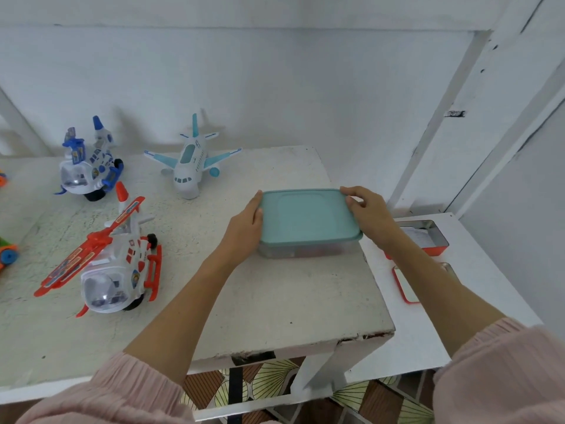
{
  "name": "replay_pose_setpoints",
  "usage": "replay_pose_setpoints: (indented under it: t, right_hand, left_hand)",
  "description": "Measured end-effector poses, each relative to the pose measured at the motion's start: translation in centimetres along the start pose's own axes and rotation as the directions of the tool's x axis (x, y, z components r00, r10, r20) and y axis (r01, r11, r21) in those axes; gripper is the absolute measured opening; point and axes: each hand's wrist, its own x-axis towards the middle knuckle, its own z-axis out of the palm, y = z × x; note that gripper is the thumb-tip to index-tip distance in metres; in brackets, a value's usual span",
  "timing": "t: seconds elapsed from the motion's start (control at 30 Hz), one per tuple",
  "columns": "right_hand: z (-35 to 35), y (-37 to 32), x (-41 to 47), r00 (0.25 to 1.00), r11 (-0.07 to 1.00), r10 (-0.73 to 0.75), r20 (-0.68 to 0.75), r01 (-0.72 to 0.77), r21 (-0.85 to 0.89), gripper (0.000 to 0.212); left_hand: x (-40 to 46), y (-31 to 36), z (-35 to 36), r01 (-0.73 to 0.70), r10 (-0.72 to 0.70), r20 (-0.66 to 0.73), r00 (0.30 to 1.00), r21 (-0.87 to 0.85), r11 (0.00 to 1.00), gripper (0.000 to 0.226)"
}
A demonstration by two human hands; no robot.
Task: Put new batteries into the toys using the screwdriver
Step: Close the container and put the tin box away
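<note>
Sleeves [101, 390] cropped; box [305, 223] contents blurred

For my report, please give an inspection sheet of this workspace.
Surface: white table, worn, chipped at the front edge.
Job's things: red helicopter, blue helicopter, plane; no screwdriver or batteries seen.
Clutter: lidded box; open tin and its lid on a side table.
Hands: left hand and right hand grip the box ends.
Cables: nothing seen.
Surroundings: white wall, patterned floor.

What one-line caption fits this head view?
Both hands, left hand and right hand, grip a teal-lidded box beside three toy aircraft.
</note>
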Motion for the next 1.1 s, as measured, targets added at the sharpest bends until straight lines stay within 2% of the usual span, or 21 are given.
replay_pose_setpoints:
  t: [0.2,0.4,0.63,0.73,0.9,1.1]
  right_hand:
    - [-5.1,2.1,-0.5,0.988,0.994,-0.02,-0.153,0.036,0.104,0.027]
    - [-16.3,5.4,0.2,0.974,0.99,-0.039,-0.225,0.068,0.122,0.021]
    - [-29.0,11.8,2.6,0.986,0.993,-0.003,-0.164,0.023,0.118,0.022]
    - [-31.9,14.4,4.4,0.994,0.996,0.012,-0.105,-0.002,0.094,0.025]
    - [-34.1,18.6,8.4,0.999,0.998,0.024,-0.049,-0.02,0.062,0.026]
    - [-33.5,24.2,13.9,0.996,0.996,0.085,0.015,-0.085,0.021,0.03]
  left_hand:
    - [0.5,3.5,4.2,-0.102,0.102,-0.029,0.994,-0.018,0.995,0.045]
    - [2.7,10.6,12.6,-0.179,0.182,0.041,0.983,-0.061,0.982,0.047]
    - [4.6,17.1,25.1,-0.139,0.144,0.064,0.988,-0.075,0.987,0.046]
    - [5.6,18.5,28.4,-0.118,0.121,0.036,0.992,-0.069,0.991,0.045]
    - [8.3,19.3,32.8,-0.065,0.066,0.009,0.998,-0.049,0.997,0.045]
    - [14.0,17.3,37.0,-0.009,0.01,0.005,1.0,-0.041,0.999,0.043]
